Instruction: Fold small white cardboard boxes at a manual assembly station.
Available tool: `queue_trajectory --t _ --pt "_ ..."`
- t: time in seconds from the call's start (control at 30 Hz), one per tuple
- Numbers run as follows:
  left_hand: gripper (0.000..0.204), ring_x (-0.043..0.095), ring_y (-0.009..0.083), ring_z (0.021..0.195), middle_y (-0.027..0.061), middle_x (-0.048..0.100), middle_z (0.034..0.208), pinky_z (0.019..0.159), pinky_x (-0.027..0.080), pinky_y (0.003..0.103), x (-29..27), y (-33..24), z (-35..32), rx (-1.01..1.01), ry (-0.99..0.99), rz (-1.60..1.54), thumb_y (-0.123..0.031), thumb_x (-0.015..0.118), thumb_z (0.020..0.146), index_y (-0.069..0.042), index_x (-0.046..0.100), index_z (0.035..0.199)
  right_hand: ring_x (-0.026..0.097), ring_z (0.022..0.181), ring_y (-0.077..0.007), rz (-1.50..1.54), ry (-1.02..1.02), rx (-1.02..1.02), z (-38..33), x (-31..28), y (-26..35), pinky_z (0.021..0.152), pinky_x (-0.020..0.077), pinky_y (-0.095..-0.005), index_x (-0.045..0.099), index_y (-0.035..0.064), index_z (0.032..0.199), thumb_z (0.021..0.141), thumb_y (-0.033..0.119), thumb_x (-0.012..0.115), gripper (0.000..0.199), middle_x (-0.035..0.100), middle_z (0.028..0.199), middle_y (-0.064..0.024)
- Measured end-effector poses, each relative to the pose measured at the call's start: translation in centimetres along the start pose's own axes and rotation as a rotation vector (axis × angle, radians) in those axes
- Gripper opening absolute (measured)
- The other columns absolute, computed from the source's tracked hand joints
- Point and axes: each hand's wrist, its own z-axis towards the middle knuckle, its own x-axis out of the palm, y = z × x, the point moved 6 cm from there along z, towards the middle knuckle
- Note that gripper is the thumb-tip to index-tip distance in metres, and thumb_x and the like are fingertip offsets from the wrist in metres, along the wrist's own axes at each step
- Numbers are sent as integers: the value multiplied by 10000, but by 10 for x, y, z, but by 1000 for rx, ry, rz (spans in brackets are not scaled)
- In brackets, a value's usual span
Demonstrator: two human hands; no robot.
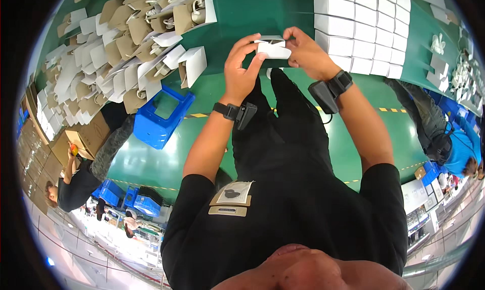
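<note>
A small white cardboard box (274, 50) is held over the near edge of the green table, with a rounded flap standing out on the side towards me. My left hand (241, 70) is closed around its left end, thumb on the near side and fingers at the far side. At the right end, my right hand (309, 51) has its fingers curled and pressed against the box's edge. What lies inside the box cannot be made out. Both wrists carry black strapped devices.
Many open white boxes (189, 65), several with white cables, crowd the table on the left. Closed white boxes (353, 30) stand in neat rows at the right. A blue plastic stool (156, 131) is below the left edge. Co-workers stand at both sides.
</note>
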Motion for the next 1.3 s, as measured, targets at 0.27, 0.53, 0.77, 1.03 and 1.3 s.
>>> queue_trajectory --t 0.27,0.53,0.77,1.03,1.3 --pt "385 629 266 1205 137 649 1338 986 514 367 0 -10 2 -199 -115 -291 -89 650 978 -31 602 1355 593 809 -130 -64 -220 -541 -33 7 30 659 511 -270 626 63 1250 954 34 690 304 599 1027 -58" --pt "380 624 271 1231 139 641 1373 972 517 353 5 -9 7 -181 39 -176 -86 625 993 -39 600 1369 677 894 -240 -842 -259 -845 -46 15 45 761 585 -348 709 156 1298 905 151 782 400 612 1144 -86" --pt "449 600 295 1298 142 630 1405 993 525 372 5 -1 3 -184 4 -268 -84 668 967 -48 575 1404 682 946 -262 -864 -234 -836 -46 19 49 778 586 -358 694 148 1306 886 164 795 432 613 1192 -82" --pt "617 570 310 1356 140 620 1428 1042 513 392 9 -11 1 -89 89 -52 -88 814 856 -55 560 1417 672 992 -282 -899 -268 -850 -51 23 44 829 577 -365 703 108 1266 895 124 777 379 618 1225 -100" --pt "599 558 319 1373 141 624 1423 1101 477 401 8 -4 4 -100 76 -109 -86 819 849 -54 577 1395 684 967 -292 -923 -279 -881 -51 25 41 815 579 -378 732 102 1216 909 98 748 307 641 1220 -93"
